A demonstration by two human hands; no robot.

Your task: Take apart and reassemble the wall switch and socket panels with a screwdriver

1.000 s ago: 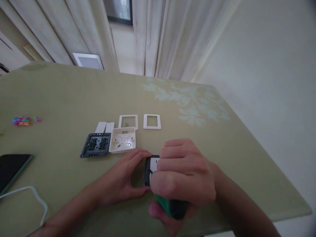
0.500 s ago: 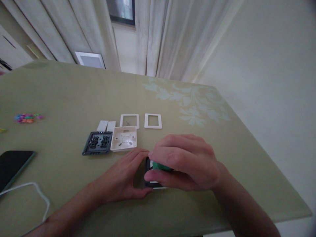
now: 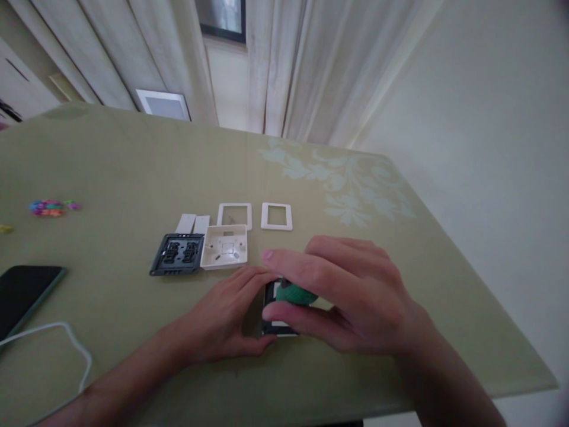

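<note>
My left hand (image 3: 231,311) braces a switch panel (image 3: 269,328) with a black frame and a light centre. Its thumb is at the near corner and its fingers are at the far corner. Over the panel, my right hand (image 3: 347,293) holds a green-handled screwdriver (image 3: 293,293) between thumb and fingers, seen from above. The screwdriver's tip is hidden, and my right hand covers most of the panel. Beyond my left hand lie an open white wall box (image 3: 226,261) and a second black switch frame (image 3: 175,264), side by side.
Two white cover frames (image 3: 234,206) (image 3: 276,227) lie behind the box, near white switch plates (image 3: 185,223). At left are a phone (image 3: 29,290), a white cable (image 3: 66,329) and small colourful pieces (image 3: 51,207). A wall (image 3: 502,178) runs along the table's right side.
My right hand has opened slightly around the screwdriver, its index finger lifting and straightening, so more of the green handle shows. My left hand keeps its place on the panel. The view shifts slightly.
</note>
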